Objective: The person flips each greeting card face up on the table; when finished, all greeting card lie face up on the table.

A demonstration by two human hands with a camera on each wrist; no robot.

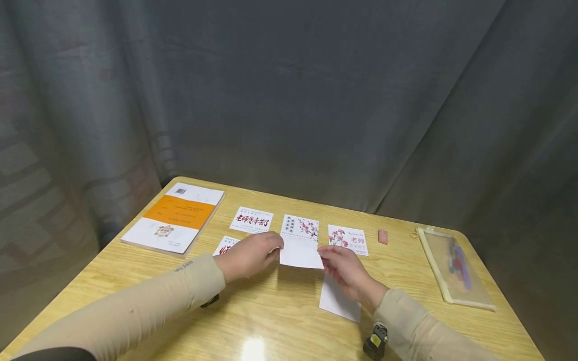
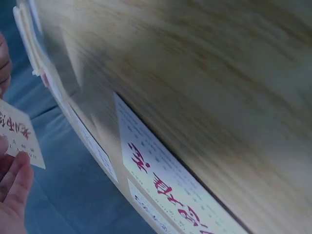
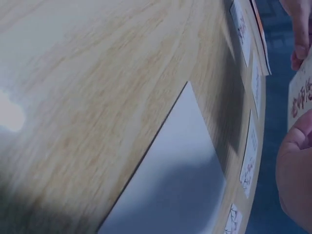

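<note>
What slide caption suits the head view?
Left fingers and right fingers hold a card, blank side showing, above a wooden table.

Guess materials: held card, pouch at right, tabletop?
Held card: probably cardstock, matte white back; thin, fairly flat, no glare.
Pouch: likely frosted plastic; contents show through blurred.
Tabletop: wood or wood-look laminate, fairly glossy; visible grain, bright reflection. Can't tell which.

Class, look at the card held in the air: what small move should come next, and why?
Probably lower the held card onto the table's bare patch, on the near side of the blossom card. The left grip and right grip hold it above the table, and bare wood shows between the lower left card and the white card.
</note>
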